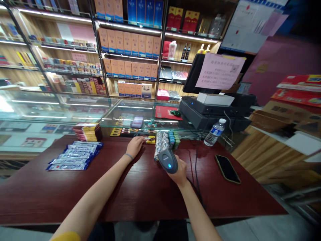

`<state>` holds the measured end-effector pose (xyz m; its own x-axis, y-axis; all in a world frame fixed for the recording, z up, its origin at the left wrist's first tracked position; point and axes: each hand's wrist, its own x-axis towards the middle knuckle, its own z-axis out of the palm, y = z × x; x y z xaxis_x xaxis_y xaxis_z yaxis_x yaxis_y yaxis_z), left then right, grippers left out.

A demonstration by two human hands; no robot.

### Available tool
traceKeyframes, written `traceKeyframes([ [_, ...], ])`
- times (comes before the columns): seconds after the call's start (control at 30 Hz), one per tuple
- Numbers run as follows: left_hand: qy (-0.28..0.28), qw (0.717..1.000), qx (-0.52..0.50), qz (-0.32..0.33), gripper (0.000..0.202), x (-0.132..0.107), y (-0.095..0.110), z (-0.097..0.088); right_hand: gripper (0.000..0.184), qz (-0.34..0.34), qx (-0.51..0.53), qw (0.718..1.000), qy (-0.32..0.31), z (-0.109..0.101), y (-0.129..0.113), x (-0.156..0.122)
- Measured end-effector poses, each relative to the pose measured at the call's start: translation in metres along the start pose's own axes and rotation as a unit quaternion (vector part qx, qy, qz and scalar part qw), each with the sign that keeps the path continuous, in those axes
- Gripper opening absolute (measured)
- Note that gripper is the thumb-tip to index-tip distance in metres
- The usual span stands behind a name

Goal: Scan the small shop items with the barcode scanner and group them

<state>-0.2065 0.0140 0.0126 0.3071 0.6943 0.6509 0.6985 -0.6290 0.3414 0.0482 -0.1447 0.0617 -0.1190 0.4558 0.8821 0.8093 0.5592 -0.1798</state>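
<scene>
My right hand (181,170) is wrapped around the handle of a dark barcode scanner (167,160), which has a blue light lit on top. Just beyond the scanner, rows of silver-wrapped rolls (162,140) stand beside blue and green rolls (174,138). My left hand (134,146) rests low over the far part of the counter, its fingertips closed at the left edge of a small yellow packet (150,140). Part of the grip is hidden by the hand itself. The scanner's head points away from me, toward the packet and rolls.
Blue-and-silver packs (72,155) and a stack of red-and-yellow packs (87,131) lie left on the brown counter (147,194). To the right are a water bottle (215,132), a phone (227,168) and the scanner's cable (197,174). A glass case (120,115) borders the far edge.
</scene>
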Motion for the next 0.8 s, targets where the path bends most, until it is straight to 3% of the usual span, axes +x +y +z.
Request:
traceKeyframes([
  [0.17, 0.092, 0.989, 0.066, -0.1, 0.032, -0.012, -0.034, -0.076, 0.024, -0.033, 0.012, 0.999, -0.029, 0.014, -0.022, 0.009],
  [0.3, 0.156, 0.968, 0.134, -0.142, 0.035, -0.013, -0.071, -0.142, 0.03, -0.051, 0.038, 0.998, -0.028, 0.033, -0.037, 0.016],
  [0.4, 0.17, 0.955, 0.185, -0.158, 0.04, -0.012, -0.098, -0.185, 0.034, -0.06, 0.047, 0.996, -0.044, 0.044, -0.046, 0.02],
  [0.47, 0.147, 0.95, 0.215, -0.171, 0.044, -0.011, -0.117, -0.206, 0.035, -0.054, 0.049, 0.996, -0.057, 0.05, -0.05, 0.022],
  [0.57, 0.066, 0.946, 0.249, -0.196, 0.05, -0.013, -0.142, -0.224, 0.036, -0.037, 0.048, 0.995, -0.074, 0.056, -0.052, 0.023],
  [0.67, -0.003, 0.943, 0.265, -0.202, 0.049, -0.019, -0.16, -0.229, 0.035, -0.022, 0.036, 0.995, -0.089, 0.058, -0.051, 0.022],
  [0.8, -0.01, 0.948, 0.269, -0.169, 0.041, -0.029, -0.167, -0.227, 0.036, -0.02, 0.03, 0.995, -0.093, 0.057, -0.048, 0.02],
])
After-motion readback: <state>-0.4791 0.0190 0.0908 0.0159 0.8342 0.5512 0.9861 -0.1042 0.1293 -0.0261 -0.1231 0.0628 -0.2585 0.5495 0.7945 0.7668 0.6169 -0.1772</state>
